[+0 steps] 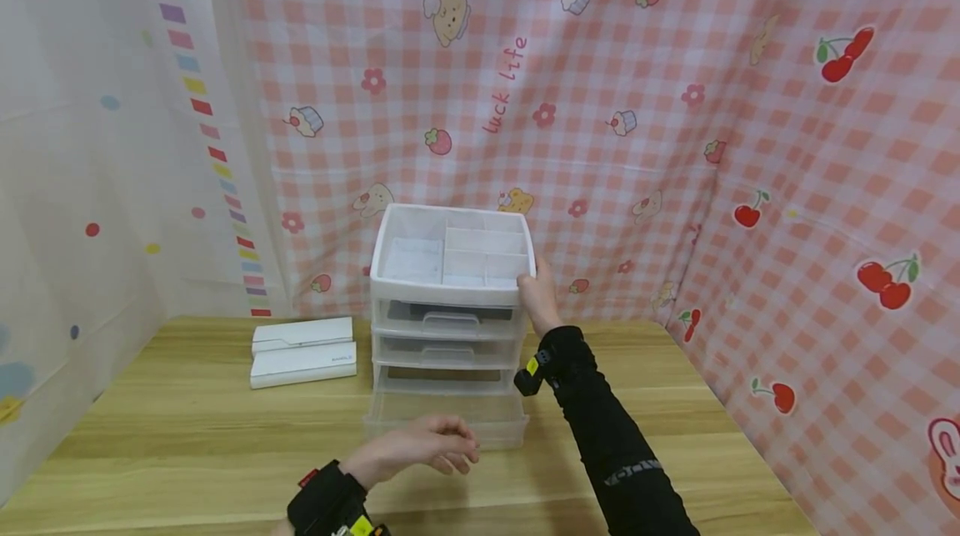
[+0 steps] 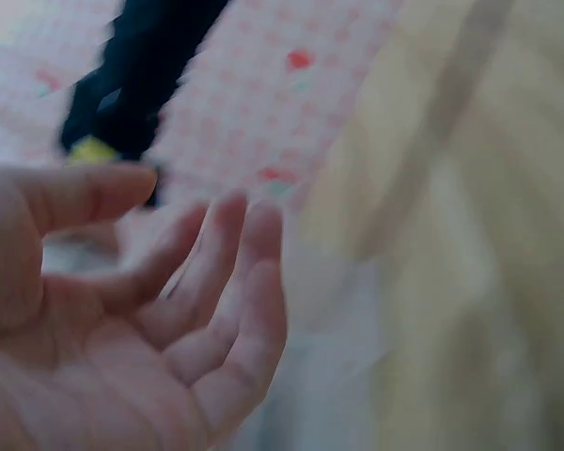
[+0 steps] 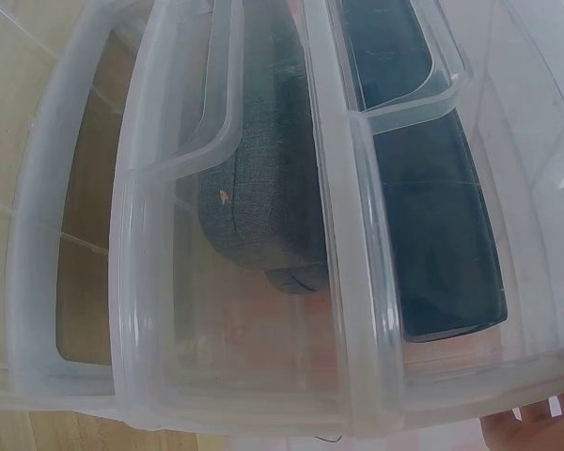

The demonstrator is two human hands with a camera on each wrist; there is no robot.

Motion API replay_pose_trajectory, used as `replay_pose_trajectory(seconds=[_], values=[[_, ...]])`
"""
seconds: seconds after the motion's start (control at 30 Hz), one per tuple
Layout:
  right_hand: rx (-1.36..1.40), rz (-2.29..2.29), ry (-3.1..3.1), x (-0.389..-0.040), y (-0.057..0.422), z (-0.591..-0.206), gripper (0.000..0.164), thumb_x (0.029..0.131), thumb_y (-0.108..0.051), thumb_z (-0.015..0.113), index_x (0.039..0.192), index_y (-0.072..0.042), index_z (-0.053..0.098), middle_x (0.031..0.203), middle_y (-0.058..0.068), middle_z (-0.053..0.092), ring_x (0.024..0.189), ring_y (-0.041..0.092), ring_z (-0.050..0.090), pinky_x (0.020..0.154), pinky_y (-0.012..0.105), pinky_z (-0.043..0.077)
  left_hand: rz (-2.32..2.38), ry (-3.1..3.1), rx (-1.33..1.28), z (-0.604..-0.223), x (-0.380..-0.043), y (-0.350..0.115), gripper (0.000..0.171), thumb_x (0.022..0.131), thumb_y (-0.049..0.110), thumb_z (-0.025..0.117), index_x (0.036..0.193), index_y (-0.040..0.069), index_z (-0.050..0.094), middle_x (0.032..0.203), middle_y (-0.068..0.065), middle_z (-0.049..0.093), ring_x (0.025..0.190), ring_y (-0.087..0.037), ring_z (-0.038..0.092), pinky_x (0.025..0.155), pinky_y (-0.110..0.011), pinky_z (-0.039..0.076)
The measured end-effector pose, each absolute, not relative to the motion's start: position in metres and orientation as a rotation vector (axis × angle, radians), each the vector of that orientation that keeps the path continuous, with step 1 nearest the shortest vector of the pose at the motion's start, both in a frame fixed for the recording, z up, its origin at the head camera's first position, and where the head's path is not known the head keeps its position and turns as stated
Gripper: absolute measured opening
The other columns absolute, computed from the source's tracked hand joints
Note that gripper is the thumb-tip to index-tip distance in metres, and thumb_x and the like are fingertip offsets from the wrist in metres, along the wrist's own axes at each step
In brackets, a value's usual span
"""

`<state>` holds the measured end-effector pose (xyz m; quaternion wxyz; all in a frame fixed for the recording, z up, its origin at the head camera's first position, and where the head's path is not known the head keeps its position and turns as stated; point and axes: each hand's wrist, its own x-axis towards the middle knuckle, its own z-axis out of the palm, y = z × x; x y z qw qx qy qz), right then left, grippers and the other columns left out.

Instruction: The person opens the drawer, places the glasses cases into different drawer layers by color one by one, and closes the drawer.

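Observation:
A white and clear plastic drawer organizer (image 1: 446,294) stands on the table, its divided top tray open upward. Its bottom drawer (image 1: 501,436) is pulled out toward me. My right hand (image 1: 540,298) holds the organizer's upper right edge, thumb by the front corner; only part of that hand (image 3: 536,427) shows in the right wrist view. Just in front of the bottom drawer hangs my left hand (image 1: 423,446), fingers loosely bent and palm bare in the left wrist view. Through the upper drawer fronts I see a dark grey fabric case (image 3: 263,178) and a glossy dark case (image 3: 437,225).
Left of the organizer, two white flat boxes (image 1: 303,363) lie on the wooden table (image 1: 187,436). Pink checked cloth (image 1: 600,161) hangs close behind and along the right side. A pale dotted cloth (image 1: 82,186) borders the left.

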<state>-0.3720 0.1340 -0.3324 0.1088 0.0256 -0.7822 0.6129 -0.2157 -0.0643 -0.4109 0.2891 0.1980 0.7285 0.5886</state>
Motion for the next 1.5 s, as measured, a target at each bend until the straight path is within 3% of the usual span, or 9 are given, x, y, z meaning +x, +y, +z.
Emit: replay_pose_trajectory(seconds=[0.1,0.23,0.43,0.5,0.73,0.93,1.13,1.5], values=[[0.079,1.808,-2.294,-0.372,0.135,-0.333,0.066,0.084,0.004,0.036,0.148,-0.009,0.029,0.150,0.011,0.035,0.136,0.028,0.036,0.116,0.048,0.025,1.531,2.091,0.630,-0.396,-0.229,-0.086,0.031,0.097,0.024,0.053,0.111,-0.003,0.057,0.105,-0.020,0.066,0.091,-0.022,0.066,0.081,-0.038,0.054],[0.066,1.826,-2.300,-0.372,0.135,-0.333,0.065,0.085,0.003,0.037,0.148,-0.010,0.029,0.150,0.010,0.035,0.134,0.028,0.036,0.115,0.050,0.025,1.413,2.519,0.665,-0.385,-0.248,-0.116,0.025,0.095,0.019,0.055,0.107,-0.002,0.060,0.093,-0.015,0.067,0.081,-0.019,0.065,0.070,-0.031,0.052],[0.061,1.837,-2.302,-0.369,0.134,-0.332,0.059,0.088,0.001,0.038,0.146,-0.009,0.031,0.147,0.011,0.037,0.130,0.030,0.039,0.114,0.051,0.027,0.915,3.335,0.486,-0.393,-0.273,-0.157,0.010,0.088,0.006,0.059,0.096,0.001,0.063,0.082,-0.009,0.066,0.067,-0.017,0.059,0.057,-0.030,0.045],[0.065,1.835,-2.297,-0.369,0.134,-0.332,0.059,0.087,0.001,0.038,0.145,-0.008,0.032,0.146,0.012,0.038,0.129,0.030,0.039,0.114,0.052,0.027,0.759,3.468,0.439,-0.401,-0.281,-0.169,0.011,0.085,0.003,0.063,0.095,-0.001,0.063,0.082,-0.013,0.064,0.068,-0.024,0.060,0.056,-0.034,0.045],[0.065,1.815,-2.302,-0.370,0.134,-0.332,0.059,0.087,0.000,0.037,0.145,-0.009,0.033,0.146,0.011,0.038,0.129,0.029,0.039,0.114,0.051,0.028,0.354,3.511,0.353,-0.435,-0.302,-0.198,0.043,0.080,0.015,0.074,0.114,-0.006,0.058,0.108,-0.026,0.059,0.103,-0.046,0.055,0.075,-0.053,0.050],[0.063,1.828,-2.300,-0.368,0.134,-0.331,0.061,0.086,0.002,0.037,0.146,-0.008,0.031,0.148,0.012,0.036,0.130,0.030,0.039,0.114,0.051,0.028,0.398,3.329,0.229,-0.456,-0.311,-0.213,0.060,0.084,0.021,0.071,0.131,-0.006,0.047,0.135,-0.032,0.045,0.129,-0.052,0.035,0.094,-0.073,0.032],[0.066,1.827,-2.306,-0.369,0.135,-0.330,0.064,0.086,0.003,0.037,0.148,-0.010,0.030,0.150,0.011,0.035,0.133,0.030,0.038,0.114,0.051,0.027,0.338,3.256,0.190,-0.468,-0.312,-0.219,0.062,0.087,0.020,0.067,0.138,-0.004,0.041,0.143,-0.033,0.035,0.133,-0.053,0.030,0.096,-0.079,0.022],[0.058,1.849,-2.303,-0.370,0.135,-0.332,0.063,0.087,0.001,0.038,0.149,-0.012,0.029,0.150,0.010,0.032,0.135,0.029,0.036,0.115,0.051,0.025,0.249,3.339,0.282,-0.472,-0.306,-0.222,0.056,0.086,0.017,0.068,0.135,-0.001,0.047,0.138,-0.029,0.045,0.128,-0.048,0.040,0.092,-0.078,0.028]])
